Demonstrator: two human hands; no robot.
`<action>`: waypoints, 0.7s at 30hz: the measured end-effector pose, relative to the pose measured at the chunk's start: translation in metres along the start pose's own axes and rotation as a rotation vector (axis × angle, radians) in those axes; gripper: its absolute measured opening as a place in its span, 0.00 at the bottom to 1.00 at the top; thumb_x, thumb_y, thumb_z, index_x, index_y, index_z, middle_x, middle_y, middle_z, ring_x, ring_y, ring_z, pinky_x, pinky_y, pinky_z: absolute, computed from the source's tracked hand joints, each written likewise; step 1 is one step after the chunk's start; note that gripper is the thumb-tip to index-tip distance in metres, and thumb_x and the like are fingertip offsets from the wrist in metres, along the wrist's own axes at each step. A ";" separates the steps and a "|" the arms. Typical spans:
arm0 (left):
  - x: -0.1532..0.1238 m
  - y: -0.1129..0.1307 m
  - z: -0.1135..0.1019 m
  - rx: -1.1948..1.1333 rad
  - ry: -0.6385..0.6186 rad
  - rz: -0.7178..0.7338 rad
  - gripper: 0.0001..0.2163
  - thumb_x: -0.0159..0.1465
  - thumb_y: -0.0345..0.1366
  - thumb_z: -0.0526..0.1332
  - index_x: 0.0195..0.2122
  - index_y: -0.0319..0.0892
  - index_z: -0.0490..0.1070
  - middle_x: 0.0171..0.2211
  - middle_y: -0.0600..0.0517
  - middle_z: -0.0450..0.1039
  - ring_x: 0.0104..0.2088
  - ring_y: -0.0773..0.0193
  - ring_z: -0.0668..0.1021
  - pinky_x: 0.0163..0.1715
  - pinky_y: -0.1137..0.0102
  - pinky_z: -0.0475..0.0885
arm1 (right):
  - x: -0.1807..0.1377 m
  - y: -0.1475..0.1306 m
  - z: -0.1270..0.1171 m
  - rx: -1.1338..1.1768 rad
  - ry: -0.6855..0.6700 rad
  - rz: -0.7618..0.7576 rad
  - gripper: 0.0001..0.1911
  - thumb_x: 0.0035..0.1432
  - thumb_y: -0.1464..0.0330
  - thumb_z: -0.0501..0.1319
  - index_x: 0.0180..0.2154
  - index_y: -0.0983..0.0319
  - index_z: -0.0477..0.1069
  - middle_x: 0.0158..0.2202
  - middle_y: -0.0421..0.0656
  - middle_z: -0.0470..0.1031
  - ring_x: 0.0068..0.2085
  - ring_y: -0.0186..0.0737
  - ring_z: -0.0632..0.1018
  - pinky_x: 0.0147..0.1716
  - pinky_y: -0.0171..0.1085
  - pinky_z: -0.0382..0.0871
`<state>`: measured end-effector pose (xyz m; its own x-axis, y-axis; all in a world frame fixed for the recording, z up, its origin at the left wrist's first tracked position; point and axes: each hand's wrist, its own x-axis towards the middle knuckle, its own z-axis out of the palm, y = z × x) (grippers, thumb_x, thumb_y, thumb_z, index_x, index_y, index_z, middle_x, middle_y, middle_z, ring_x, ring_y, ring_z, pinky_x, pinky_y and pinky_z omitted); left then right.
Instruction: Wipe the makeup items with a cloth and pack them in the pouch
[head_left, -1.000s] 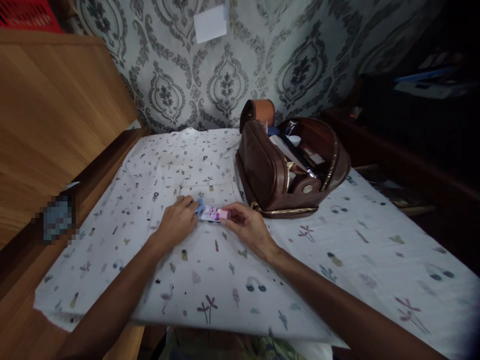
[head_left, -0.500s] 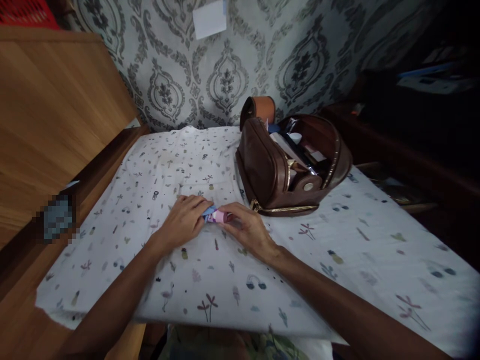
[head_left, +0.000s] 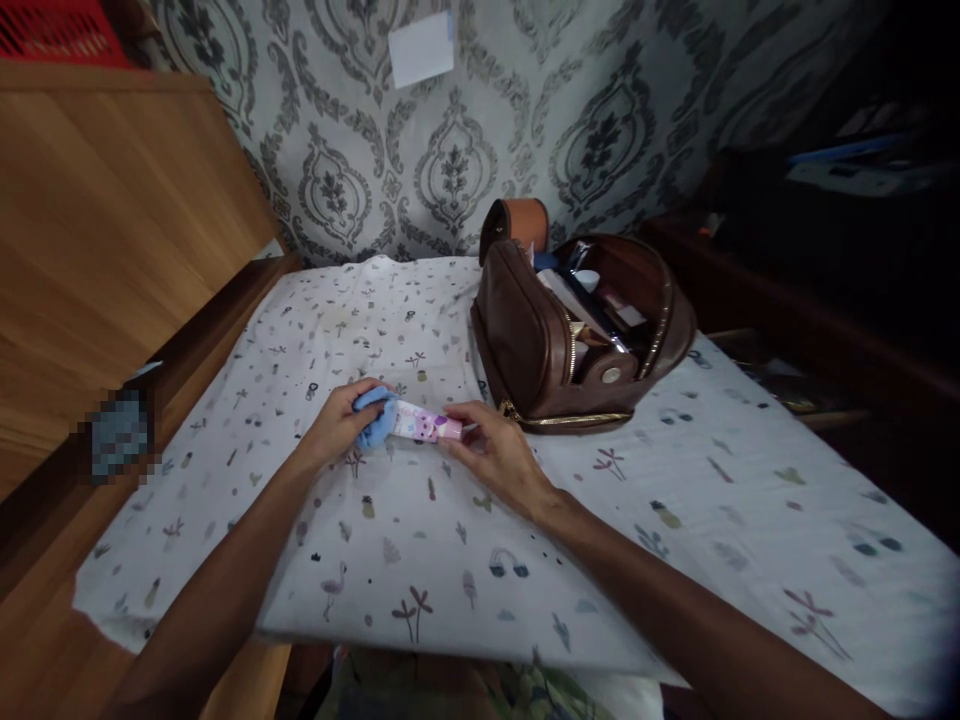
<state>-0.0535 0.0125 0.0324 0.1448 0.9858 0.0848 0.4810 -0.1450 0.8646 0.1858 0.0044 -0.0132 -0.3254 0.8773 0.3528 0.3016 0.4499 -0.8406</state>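
My left hand is closed around a bunched blue cloth, its fingers on the cloth's left and upper side. A small pink and white tube with a cartoon print lies between my hands, its left end against the cloth. At the tube's pink right end, the thumb and fingers of my right hand pinch it. Both hands are just over the white patterned sheet. Beyond my right hand stands an open brown toiletry bag, unzipped, with several items inside.
A brown and orange round case stands behind the bag at the wall. Along the left runs a wooden panel with a ledge bearing a blurred-out object. A dark shelf area lies to the right.
My left hand has moved left with the blue cloth, uncovering most of the tube's printed side. My right hand stays at the tube's pink end. The view has shifted slightly.
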 end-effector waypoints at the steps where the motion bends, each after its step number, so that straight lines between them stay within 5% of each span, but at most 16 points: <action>1: 0.000 0.001 0.002 -0.031 0.041 -0.006 0.11 0.55 0.37 0.59 0.37 0.40 0.76 0.33 0.52 0.77 0.34 0.61 0.77 0.35 0.70 0.72 | 0.000 -0.001 0.000 -0.008 -0.006 0.012 0.15 0.58 0.66 0.66 0.48 0.60 0.75 0.41 0.45 0.78 0.36 0.40 0.77 0.36 0.38 0.74; 8: 0.000 -0.010 0.019 -0.250 0.346 0.023 0.04 0.57 0.34 0.60 0.30 0.41 0.72 0.26 0.56 0.72 0.27 0.69 0.72 0.29 0.76 0.68 | 0.003 -0.005 -0.001 0.067 -0.027 0.084 0.13 0.58 0.61 0.65 0.42 0.61 0.78 0.35 0.44 0.77 0.34 0.40 0.76 0.33 0.37 0.70; 12: 0.003 -0.015 0.025 -0.506 0.513 -0.005 0.09 0.60 0.42 0.63 0.32 0.42 0.70 0.26 0.57 0.70 0.23 0.71 0.68 0.22 0.78 0.63 | 0.005 -0.002 -0.001 0.225 0.043 0.199 0.18 0.55 0.55 0.65 0.40 0.63 0.77 0.36 0.45 0.79 0.35 0.42 0.77 0.33 0.38 0.71; 17: -0.003 -0.006 0.043 -0.636 0.327 -0.104 0.18 0.57 0.50 0.69 0.39 0.41 0.74 0.29 0.55 0.72 0.25 0.71 0.70 0.25 0.77 0.67 | 0.005 -0.002 0.001 0.371 0.096 0.316 0.21 0.52 0.52 0.67 0.40 0.62 0.77 0.33 0.43 0.79 0.33 0.41 0.77 0.31 0.38 0.71; 21: -0.010 -0.003 0.053 -0.635 0.214 -0.071 0.15 0.58 0.47 0.69 0.34 0.40 0.73 0.26 0.57 0.69 0.24 0.71 0.68 0.26 0.76 0.67 | 0.003 -0.006 0.004 0.414 -0.004 0.269 0.19 0.51 0.55 0.69 0.39 0.61 0.77 0.36 0.44 0.80 0.37 0.42 0.78 0.38 0.40 0.73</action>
<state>-0.0109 -0.0014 0.0030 -0.0743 0.9956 0.0570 -0.1287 -0.0663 0.9895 0.1790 0.0039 -0.0090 -0.2888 0.9522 0.0994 -0.0056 0.1021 -0.9948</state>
